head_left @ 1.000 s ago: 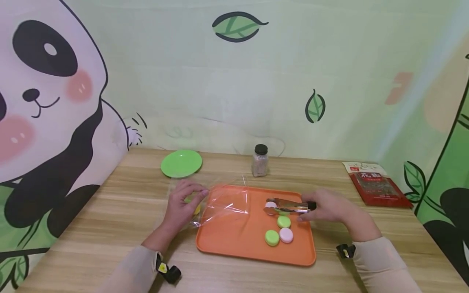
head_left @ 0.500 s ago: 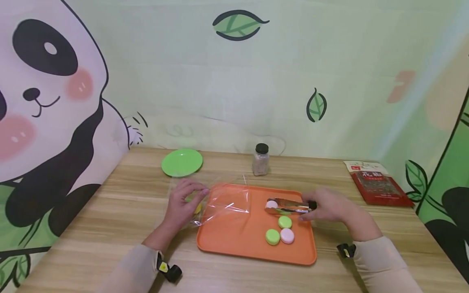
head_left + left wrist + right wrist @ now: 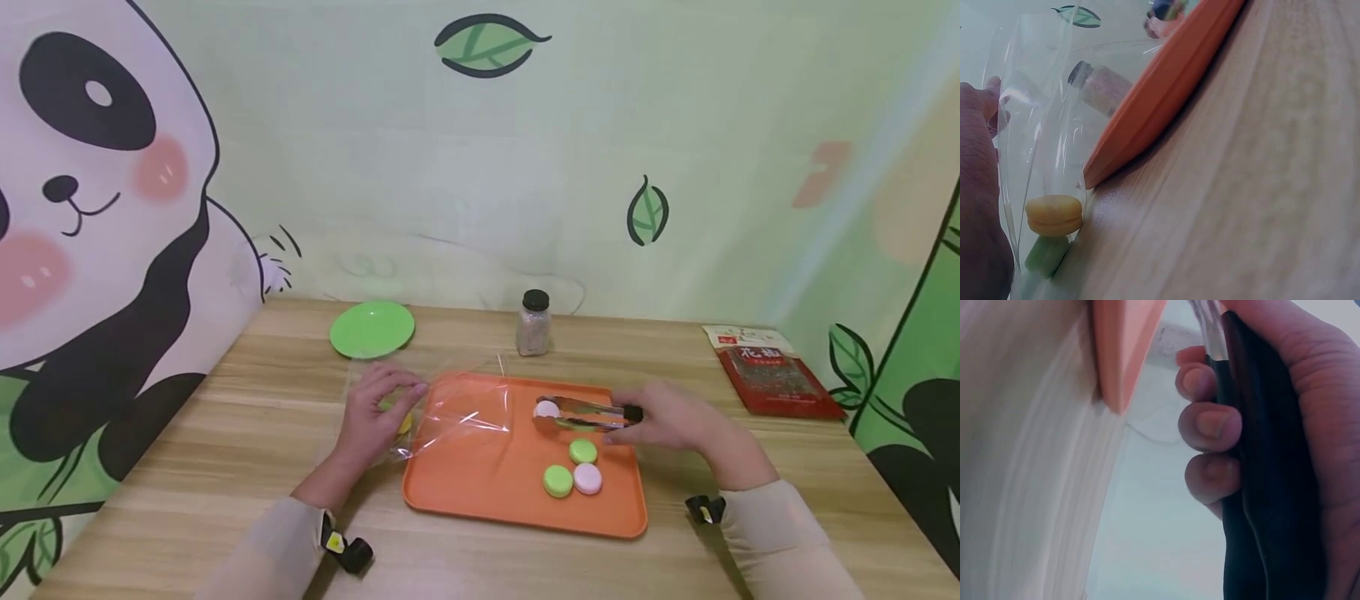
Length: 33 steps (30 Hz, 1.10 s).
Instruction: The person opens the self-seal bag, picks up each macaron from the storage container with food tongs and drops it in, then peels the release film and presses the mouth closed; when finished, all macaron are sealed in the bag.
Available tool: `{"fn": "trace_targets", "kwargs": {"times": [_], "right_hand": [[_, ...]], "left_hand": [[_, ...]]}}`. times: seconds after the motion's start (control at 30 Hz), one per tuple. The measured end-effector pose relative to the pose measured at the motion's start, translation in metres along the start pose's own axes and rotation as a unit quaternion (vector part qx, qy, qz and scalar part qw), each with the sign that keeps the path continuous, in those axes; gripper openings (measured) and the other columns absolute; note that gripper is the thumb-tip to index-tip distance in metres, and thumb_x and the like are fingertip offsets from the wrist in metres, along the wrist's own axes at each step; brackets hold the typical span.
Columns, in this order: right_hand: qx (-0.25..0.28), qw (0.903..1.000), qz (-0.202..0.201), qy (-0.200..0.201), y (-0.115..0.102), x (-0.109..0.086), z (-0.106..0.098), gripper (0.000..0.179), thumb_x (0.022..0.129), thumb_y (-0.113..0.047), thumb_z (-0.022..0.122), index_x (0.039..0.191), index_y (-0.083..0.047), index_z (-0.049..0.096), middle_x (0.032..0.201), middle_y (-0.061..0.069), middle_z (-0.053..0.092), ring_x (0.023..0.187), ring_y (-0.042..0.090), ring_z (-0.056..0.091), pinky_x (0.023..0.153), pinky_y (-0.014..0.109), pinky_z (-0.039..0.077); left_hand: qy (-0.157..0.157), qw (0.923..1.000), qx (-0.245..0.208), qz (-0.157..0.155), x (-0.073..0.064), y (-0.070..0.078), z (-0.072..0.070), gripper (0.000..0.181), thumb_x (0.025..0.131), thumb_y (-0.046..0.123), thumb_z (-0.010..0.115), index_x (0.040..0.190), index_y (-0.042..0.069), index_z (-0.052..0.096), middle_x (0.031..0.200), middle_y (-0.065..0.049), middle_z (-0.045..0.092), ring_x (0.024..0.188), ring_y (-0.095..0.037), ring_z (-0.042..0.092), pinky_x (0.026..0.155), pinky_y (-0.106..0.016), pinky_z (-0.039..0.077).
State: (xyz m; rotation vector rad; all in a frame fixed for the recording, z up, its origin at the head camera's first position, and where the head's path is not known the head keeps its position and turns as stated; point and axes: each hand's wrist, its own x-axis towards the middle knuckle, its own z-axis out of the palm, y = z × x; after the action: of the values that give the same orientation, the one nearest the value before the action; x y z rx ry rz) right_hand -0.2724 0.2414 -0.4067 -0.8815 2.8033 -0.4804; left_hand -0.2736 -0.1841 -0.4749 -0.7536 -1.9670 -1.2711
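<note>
My left hand (image 3: 378,412) pinches a clear plastic bag (image 3: 472,412), whose wide end lies over the left part of an orange tray (image 3: 480,492). Inside the bag, the left wrist view shows a yellow macaron (image 3: 1054,215) above a green macaron (image 3: 1046,257). My right hand (image 3: 667,421) grips metal tongs (image 3: 588,406) by their black handle (image 3: 1279,456), fingers wrapped around it. Between the tong tips sits a pink macaron (image 3: 547,409), over the tray. Nearer the tray's front right lie two green macarons, one of them here (image 3: 558,481), and another pink macaron (image 3: 587,478).
A green plate (image 3: 372,329) lies at the back left. Behind the tray stands a jar (image 3: 533,329) with a black lid. At the right back is a red spice packet (image 3: 776,375). A printed cloth wall (image 3: 480,192) closes off the table's far side.
The tongs have shifted slightly left with the pink macaron between their tips. My left hand and the bag have stayed in place.
</note>
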Motion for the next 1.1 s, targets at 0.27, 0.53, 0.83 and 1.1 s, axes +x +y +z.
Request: {"fn": "trace_targets", "kwargs": {"times": [0.27, 0.53, 0.83, 1.1], "right_hand": [[0.018, 0.9995, -0.025, 0.012, -0.033, 0.014, 0.000, 0.034, 0.083, -0.057, 0.076, 0.088, -0.029, 0.058, 0.071, -0.013, 0.050, 0.066, 0.007, 0.049, 0.057, 0.025, 0.038], [0.010, 0.9968, -0.079, 0.011, -0.069, 0.060, 0.005, 0.035, 0.084, -0.054, 0.077, 0.082, -0.026, 0.056, 0.064, -0.012, 0.042, 0.059, 0.006, 0.044, 0.053, 0.025, 0.035], [0.005, 0.9910, -0.133, 0.007, -0.104, 0.102, 0.010, 0.039, 0.083, -0.051, 0.079, 0.078, -0.021, 0.055, 0.065, -0.012, 0.042, 0.060, 0.005, 0.044, 0.053, 0.024, 0.033], [-0.045, 0.9847, -0.167, 0.019, -0.119, 0.110, 0.020, 0.046, 0.085, -0.051, 0.077, 0.081, -0.009, 0.058, 0.063, -0.012, 0.039, 0.058, 0.006, 0.041, 0.052, 0.024, 0.029]], "left_hand": [[-0.007, 1.0000, 0.001, -0.002, -0.005, -0.001, 0.000, 0.014, 0.086, 0.003, 0.078, 0.093, 0.015, 0.077, 0.092, 0.005, 0.072, 0.092, -0.017, 0.061, 0.083, -0.027, 0.046], [-0.004, 1.0000, -0.004, -0.004, -0.006, -0.001, 0.003, 0.015, 0.086, 0.002, 0.078, 0.093, 0.015, 0.077, 0.092, 0.004, 0.072, 0.092, -0.018, 0.061, 0.084, -0.027, 0.047], [-0.005, 1.0000, -0.004, 0.001, 0.006, 0.000, -0.002, 0.015, 0.086, 0.003, 0.078, 0.093, 0.016, 0.077, 0.094, 0.005, 0.072, 0.094, -0.018, 0.061, 0.086, -0.029, 0.046], [-0.005, 0.9998, -0.008, -0.015, 0.002, 0.001, -0.004, 0.013, 0.087, 0.003, 0.077, 0.094, 0.015, 0.077, 0.094, 0.004, 0.072, 0.094, -0.017, 0.061, 0.087, -0.029, 0.046]]}}
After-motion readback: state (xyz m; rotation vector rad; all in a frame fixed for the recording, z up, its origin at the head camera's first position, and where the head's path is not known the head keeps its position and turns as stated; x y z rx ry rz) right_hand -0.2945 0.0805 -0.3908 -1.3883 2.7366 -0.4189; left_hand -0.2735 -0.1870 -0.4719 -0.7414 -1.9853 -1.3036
